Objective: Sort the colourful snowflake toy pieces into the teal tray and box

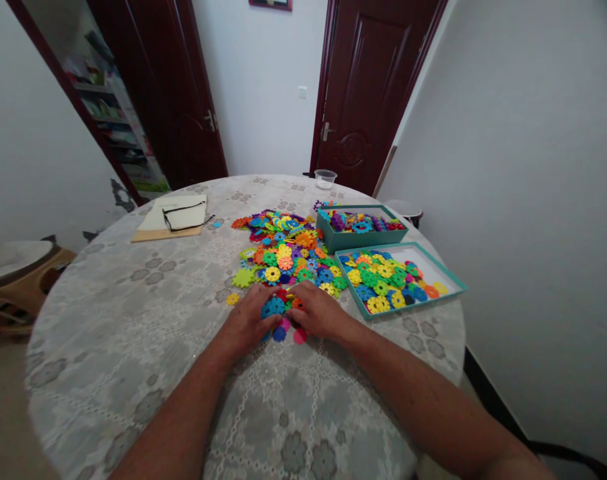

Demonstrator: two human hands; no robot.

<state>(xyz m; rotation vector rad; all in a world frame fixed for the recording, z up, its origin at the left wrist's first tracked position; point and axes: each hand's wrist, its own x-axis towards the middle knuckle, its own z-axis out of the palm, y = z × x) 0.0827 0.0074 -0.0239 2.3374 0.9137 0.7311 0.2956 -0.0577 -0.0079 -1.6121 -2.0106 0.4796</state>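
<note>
gear-shaped pieces (273,307) lie between the left hand (250,317) and right hand (318,311), whose fingers curve round probably to keep them close, though i cannot tell if they pinch any, the heap (284,257) just beyond their tips, likely for easy reach.

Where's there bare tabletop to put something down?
Bare tablecloth lies between the papers and your left hand, and nearer you, between your forearms. Crowded: the middle, heaped with gear-shaped discs, and the right, with the teal box and tray.
</note>
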